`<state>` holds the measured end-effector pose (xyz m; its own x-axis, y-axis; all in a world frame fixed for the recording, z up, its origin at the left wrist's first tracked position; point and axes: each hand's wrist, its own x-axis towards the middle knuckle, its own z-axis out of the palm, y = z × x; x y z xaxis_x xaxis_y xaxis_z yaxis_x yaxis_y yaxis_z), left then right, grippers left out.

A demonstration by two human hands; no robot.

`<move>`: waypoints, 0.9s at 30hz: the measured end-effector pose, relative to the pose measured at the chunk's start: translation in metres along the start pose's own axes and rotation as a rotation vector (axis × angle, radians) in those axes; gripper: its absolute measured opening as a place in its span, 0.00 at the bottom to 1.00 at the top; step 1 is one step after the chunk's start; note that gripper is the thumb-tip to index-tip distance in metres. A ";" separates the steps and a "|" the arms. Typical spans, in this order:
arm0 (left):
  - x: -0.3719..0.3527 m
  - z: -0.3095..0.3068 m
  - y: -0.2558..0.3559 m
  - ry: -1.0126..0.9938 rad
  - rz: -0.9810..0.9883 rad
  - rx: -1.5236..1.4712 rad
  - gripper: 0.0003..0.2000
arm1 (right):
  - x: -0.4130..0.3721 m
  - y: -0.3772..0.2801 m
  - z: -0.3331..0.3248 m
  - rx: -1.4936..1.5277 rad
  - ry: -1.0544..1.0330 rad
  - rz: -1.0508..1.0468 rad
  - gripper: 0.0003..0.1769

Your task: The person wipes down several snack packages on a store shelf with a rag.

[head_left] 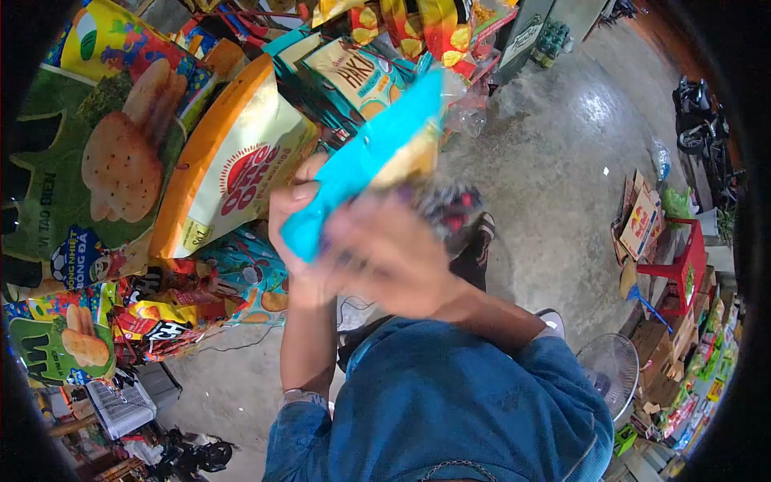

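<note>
I hold a bright blue snack packet (365, 157) in front of me with both hands, and it is blurred by motion. My left hand (295, 210) grips its lower left end, thumb on top. My right hand (393, 257) is closed on the packet's underside, just right of the left hand. Both arms wear blue denim sleeves (450, 402). Right behind the packet hangs a large orange and cream snack bag (233, 165).
Hanging snack bags fill the left and top: a green cracker bag (104, 153), teal boxes (353, 76), and red and yellow packs (161, 321). A grey concrete floor (554, 177) opens to the right. A fan (614, 365), a red stool (683, 265) and cardboard boxes stand at right.
</note>
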<state>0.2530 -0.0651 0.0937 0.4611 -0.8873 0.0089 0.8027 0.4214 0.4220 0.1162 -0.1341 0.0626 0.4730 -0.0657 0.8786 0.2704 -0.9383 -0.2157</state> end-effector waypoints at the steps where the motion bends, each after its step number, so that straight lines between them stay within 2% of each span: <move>1: 0.003 -0.004 0.011 -0.107 0.005 0.325 0.08 | 0.008 -0.013 -0.008 -0.092 -0.096 -0.087 0.20; 3: -0.008 -0.001 0.007 -0.081 -0.061 -0.086 0.09 | 0.011 0.002 0.001 -0.115 0.068 -0.141 0.20; 5: -0.009 0.000 0.007 -0.061 0.060 0.053 0.10 | 0.015 0.031 0.004 -0.028 0.197 0.070 0.20; 6: -0.008 -0.002 0.008 -0.090 0.097 0.103 0.09 | 0.021 0.033 0.006 -0.022 0.198 0.059 0.20; 7: -0.009 0.000 0.008 -0.093 0.106 0.104 0.09 | 0.029 0.033 0.005 0.112 0.369 0.340 0.20; 9: -0.008 0.007 0.004 0.024 0.150 0.219 0.09 | 0.027 0.029 0.011 0.248 0.533 0.618 0.19; 11: -0.007 0.005 0.007 -0.032 0.121 0.139 0.09 | 0.001 0.013 0.024 0.233 0.266 0.243 0.19; 13: -0.010 0.015 0.015 0.104 0.059 0.189 0.09 | -0.002 0.000 0.013 0.055 0.026 -0.161 0.18; 14: -0.010 0.010 0.018 0.044 0.049 0.264 0.09 | 0.001 0.000 0.010 0.061 -0.016 -0.160 0.21; 15: -0.012 0.007 0.015 0.048 0.046 0.262 0.09 | 0.009 0.027 0.017 0.045 0.158 -0.067 0.21; 16: -0.012 0.004 0.011 -0.026 0.047 0.176 0.09 | 0.014 0.034 0.010 -0.002 0.152 0.087 0.21; 17: -0.012 0.001 0.009 -0.103 0.051 0.090 0.09 | 0.016 0.045 0.008 0.035 0.284 0.234 0.20; 18: -0.009 -0.002 0.011 -0.164 0.047 0.132 0.09 | 0.016 0.054 0.012 0.125 0.381 0.370 0.23; 19: -0.010 0.000 0.008 -0.169 0.051 0.131 0.09 | 0.016 0.052 0.013 0.124 0.380 0.364 0.23; 21: -0.013 0.009 0.001 0.001 0.133 0.267 0.10 | 0.015 0.045 0.018 0.527 0.561 0.828 0.26; 22: -0.013 0.009 0.001 0.000 0.138 0.267 0.10 | 0.007 0.039 0.021 0.541 0.511 0.739 0.27; 24: -0.015 0.009 -0.001 -0.004 0.188 0.509 0.12 | 0.004 0.032 0.022 0.489 0.431 0.535 0.28; 27: -0.020 0.014 0.002 -0.076 0.131 0.614 0.14 | 0.016 0.037 0.016 0.474 0.442 0.347 0.26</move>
<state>0.2398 -0.0496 0.1069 0.4948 -0.8558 0.1507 0.3673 0.3632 0.8563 0.1476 -0.1647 0.0615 0.2420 -0.5565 0.7948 0.5473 -0.5981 -0.5854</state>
